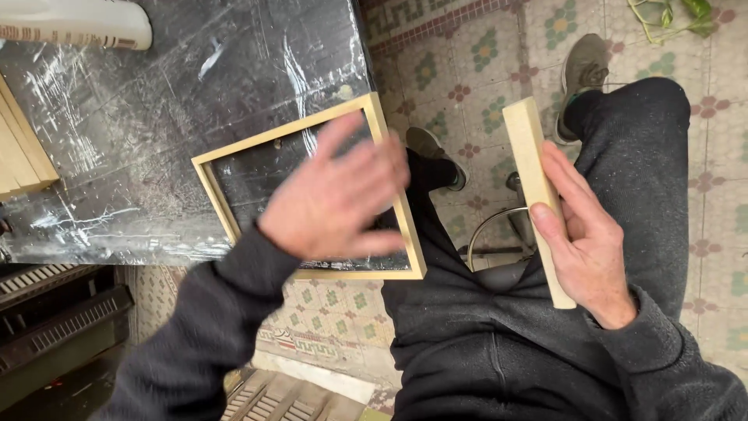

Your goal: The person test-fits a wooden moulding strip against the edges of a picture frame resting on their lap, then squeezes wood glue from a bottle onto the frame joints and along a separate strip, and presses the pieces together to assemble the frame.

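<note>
A pale wooden frame [220,204] lies on a dark, scuffed tabletop [156,117], its near corner jutting past the table edge. My left hand [335,203] hovers over the frame, blurred, fingers spread, holding nothing. My right hand [584,245] grips a thin pale wooden board [528,148] edge-on, upright over my lap, apart from the frame.
A white tube-shaped container [78,23] lies at the table's far left. Stacked wooden pieces [19,156] sit at the left edge. Below is a patterned tile floor [483,54], my shoes, a metal stool ring [487,230] and a dark slatted unit [54,320].
</note>
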